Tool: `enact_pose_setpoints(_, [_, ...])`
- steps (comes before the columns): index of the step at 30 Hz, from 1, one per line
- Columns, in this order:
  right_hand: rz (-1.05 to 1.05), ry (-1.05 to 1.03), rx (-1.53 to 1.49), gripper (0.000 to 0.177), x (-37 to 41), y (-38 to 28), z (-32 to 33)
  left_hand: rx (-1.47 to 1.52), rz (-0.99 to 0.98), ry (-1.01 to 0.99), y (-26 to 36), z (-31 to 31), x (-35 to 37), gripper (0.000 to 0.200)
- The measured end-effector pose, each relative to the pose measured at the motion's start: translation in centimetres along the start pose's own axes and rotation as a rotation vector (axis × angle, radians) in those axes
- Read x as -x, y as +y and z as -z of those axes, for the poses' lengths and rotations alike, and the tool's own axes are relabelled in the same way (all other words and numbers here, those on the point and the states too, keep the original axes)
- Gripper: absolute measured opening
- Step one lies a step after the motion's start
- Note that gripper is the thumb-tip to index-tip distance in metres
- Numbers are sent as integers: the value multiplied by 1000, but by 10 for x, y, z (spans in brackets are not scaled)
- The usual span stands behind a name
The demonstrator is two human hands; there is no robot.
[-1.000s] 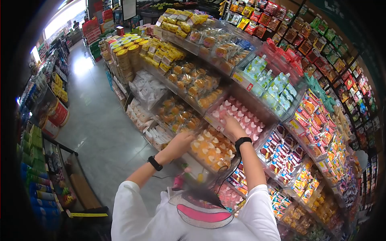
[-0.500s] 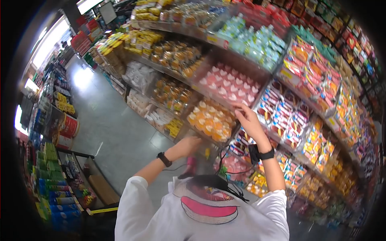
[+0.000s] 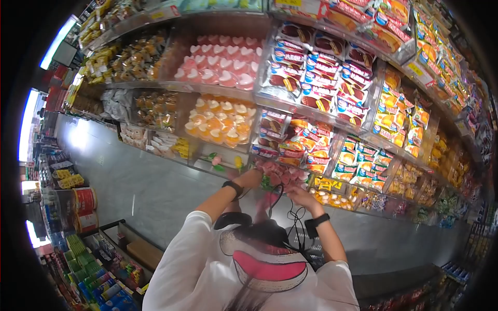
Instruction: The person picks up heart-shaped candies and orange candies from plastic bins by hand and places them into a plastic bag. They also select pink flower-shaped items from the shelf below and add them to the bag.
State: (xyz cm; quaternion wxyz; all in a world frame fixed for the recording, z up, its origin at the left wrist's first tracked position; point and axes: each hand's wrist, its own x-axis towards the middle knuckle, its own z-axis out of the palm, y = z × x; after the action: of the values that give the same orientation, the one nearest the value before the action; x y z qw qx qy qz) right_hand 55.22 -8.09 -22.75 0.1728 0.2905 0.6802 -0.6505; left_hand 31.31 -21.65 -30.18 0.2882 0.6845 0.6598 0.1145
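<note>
Curling fingers, left hand [image 3: 249,179] sits at eight o'clock of the pink wrapped sweets [image 3: 280,174], right hand [image 3: 302,196] at four o'clock; both near or touching, finger gap and any hold: cannot tell, blurred. Light fingertip pinch from both sides seems best, wrists low; black cord [image 3: 296,212] at six o'clock could snag. Sweets look glossy, pink, crumpled, loosely heaped, green bits at nine o'clock. Orange heart-topped jellies [image 3: 220,122] at eleven o'clock, yellow-and-white pieces [image 3: 332,199] at four o'clock, beyond right hand.
</note>
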Motion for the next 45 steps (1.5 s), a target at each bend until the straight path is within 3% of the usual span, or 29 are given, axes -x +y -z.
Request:
enact_pose_setpoints(1, [39,58,11,33,-18,18,-5,-229,-115,6,-14,-15,-12,31])
enact_pose_setpoints(3, [132,186,65,32,-58,49,-17,-208,7,51,-15,-28,-27,34])
enact_pose_setpoints(5, [11,249,-174,38,-93,62,-34,278,488,118,0,-23,-38,35])
enact_pose_setpoints(7, [-13,327,-30,42,-92,19,-36,235,451,68,-13,-48,-47,37])
enact_pose_setpoints(9, [-16,426,135,48,-104,21,-46,181,416,57,-34,-88,-56,37])
enact_pose_setpoints(11, [66,512,186,52,-142,74,-65,103,390,82,-55,-124,-60,36])
enact_pose_setpoints(13, [254,520,-20,55,-169,114,-73,232,523,15,-23,-67,-57,36])
enact_pose_setpoints(15, [242,485,-166,54,-173,116,-77,294,554,47,-16,-51,-51,34])
enact_pose_setpoints(17, [-7,448,-103,52,-152,83,-71,288,478,186,-29,-72,-49,33])
enact_pose_setpoints(20, [182,505,87,49,-114,23,-57,1323,555,269,14,-11,-29,31])
enact_pose_setpoints(23, [226,380,-30,47,-84,-26,-44,1456,556,170,33,30,-9,32])
enact_pose_setpoints(27, [461,262,-16,43,-64,-37,-37,1246,502,98,40,71,23,33])
enact_pose_setpoints(30, [547,241,57,39,-57,-53,-31,1065,287,110,47,104,44,31])
enact_pose_setpoints(34, [623,258,203,36,1,-161,-21,959,249,265,94,181,68,28])
enact_pose_setpoints(35, [655,268,210,35,17,-190,-20,817,192,344,103,198,73,27])
enact_pose_setpoints(36, [573,74,-113,30,39,-226,-18,676,138,417,110,213,78,26])
enact_pose_setpoints(39, [521,233,47,29,34,-251,-19,467,-7,549,124,252,86,24])
enact_pose_setpoints(40, [726,150,-56,29,22,-248,-19,434,-54,580,126,265,88,24])
enact_pose_setpoints(45, [763,209,-250,23,31,-301,-11,99,-231,542,135,335,110,33])
